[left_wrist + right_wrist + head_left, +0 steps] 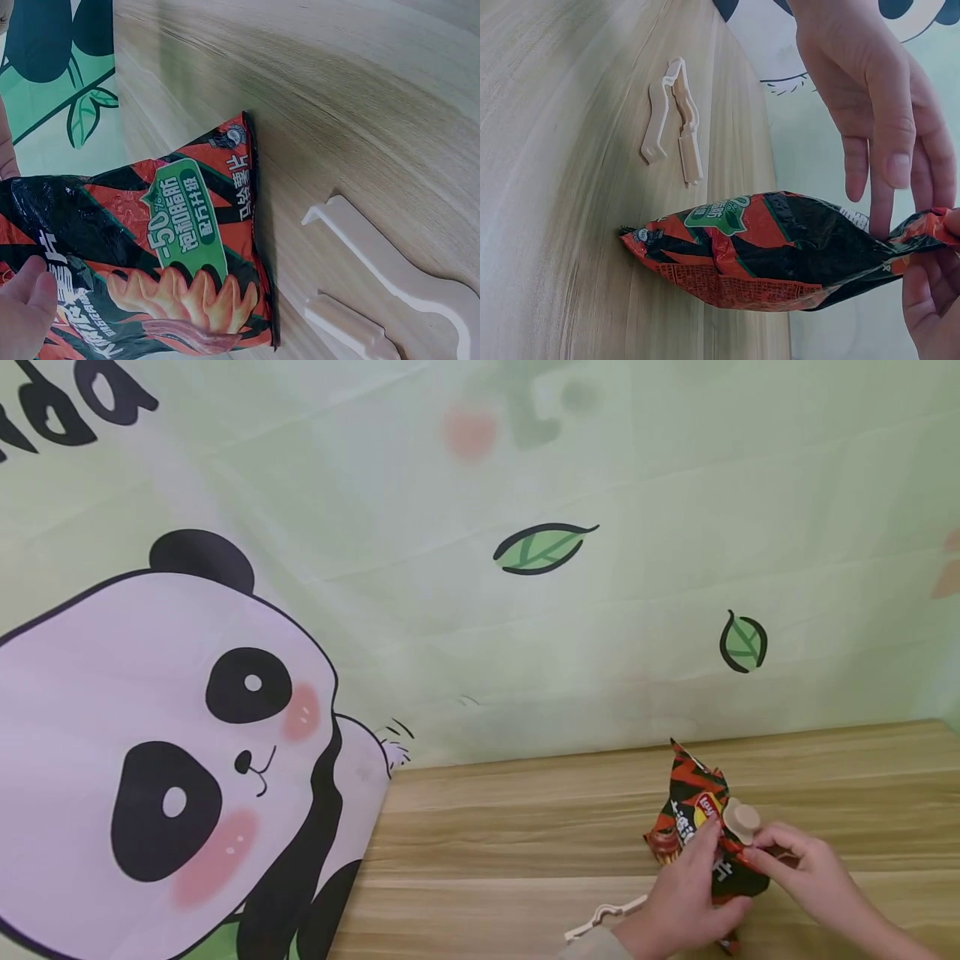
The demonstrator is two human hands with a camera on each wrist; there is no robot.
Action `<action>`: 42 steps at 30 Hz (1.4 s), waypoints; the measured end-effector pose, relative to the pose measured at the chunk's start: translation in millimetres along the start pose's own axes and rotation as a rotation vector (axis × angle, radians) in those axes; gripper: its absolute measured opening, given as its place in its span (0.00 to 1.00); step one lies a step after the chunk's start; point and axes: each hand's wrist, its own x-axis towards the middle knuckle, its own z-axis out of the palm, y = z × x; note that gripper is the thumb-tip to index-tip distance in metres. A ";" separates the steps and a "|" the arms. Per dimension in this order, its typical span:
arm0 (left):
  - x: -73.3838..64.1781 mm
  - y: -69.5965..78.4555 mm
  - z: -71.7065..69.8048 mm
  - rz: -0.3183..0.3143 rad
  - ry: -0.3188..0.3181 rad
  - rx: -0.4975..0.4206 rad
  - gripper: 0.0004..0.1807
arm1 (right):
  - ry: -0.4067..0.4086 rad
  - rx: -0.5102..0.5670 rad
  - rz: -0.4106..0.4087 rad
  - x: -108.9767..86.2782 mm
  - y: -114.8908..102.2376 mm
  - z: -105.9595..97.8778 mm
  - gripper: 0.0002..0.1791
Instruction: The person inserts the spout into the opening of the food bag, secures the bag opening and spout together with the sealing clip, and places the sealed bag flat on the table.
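Observation:
A red and black bag of potato chips [682,793] stands on the table at the right in the head view. My left hand [686,889] lies along its side; in the right wrist view that hand's fingers [891,120] look fairly straight, fingertips touching the bag near its gathered end. With thumb and fingers my right hand [810,864] pinches the bag's twisted top, seen at the right edge of the right wrist view. Close to those fingertips shows a round beige piece [741,820], like a cap; how it joins the bag cannot be made out.
An opened long beige bag clip [660,112] lies on the wooden table [480,835], just left of my left hand in the head view. Behind the table hangs a pale green cloth [420,568] printed with a panda and leaves.

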 end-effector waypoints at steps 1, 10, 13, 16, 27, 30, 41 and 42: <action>0.1 0.2 0.2 -0.003 0.000 0.001 0.42 | 0.004 -0.003 0.004 -0.2 -0.4 0.6 0.12; -4.1 6.6 4.0 -0.039 0.093 0.113 0.40 | 0.018 0.000 0.010 -2.1 -11.4 11.0 0.10; -7.3 9.0 7.1 -0.053 0.179 0.162 0.42 | 0.012 0.002 0.014 -2.8 -17.3 16.5 0.09; -9.7 9.2 10.3 -0.045 0.297 0.215 0.43 | 0.007 0.004 0.015 -3.6 -22.2 22.3 0.09; -14.2 2.7 12.7 -0.044 0.538 0.260 0.34 | -0.067 0.032 -0.010 -10.6 -24.4 35.0 0.07; -14.9 1.3 12.0 -0.063 0.558 0.220 0.31 | -0.110 0.049 -0.009 -12.2 -22.8 36.0 0.08; -16.6 -9.7 9.9 0.002 0.682 0.214 0.29 | -0.170 0.110 -0.098 -14.3 -20.7 38.4 0.14; -16.9 -10.5 9.9 0.009 0.685 0.214 0.28 | -0.175 0.115 -0.103 -14.0 -21.1 37.9 0.14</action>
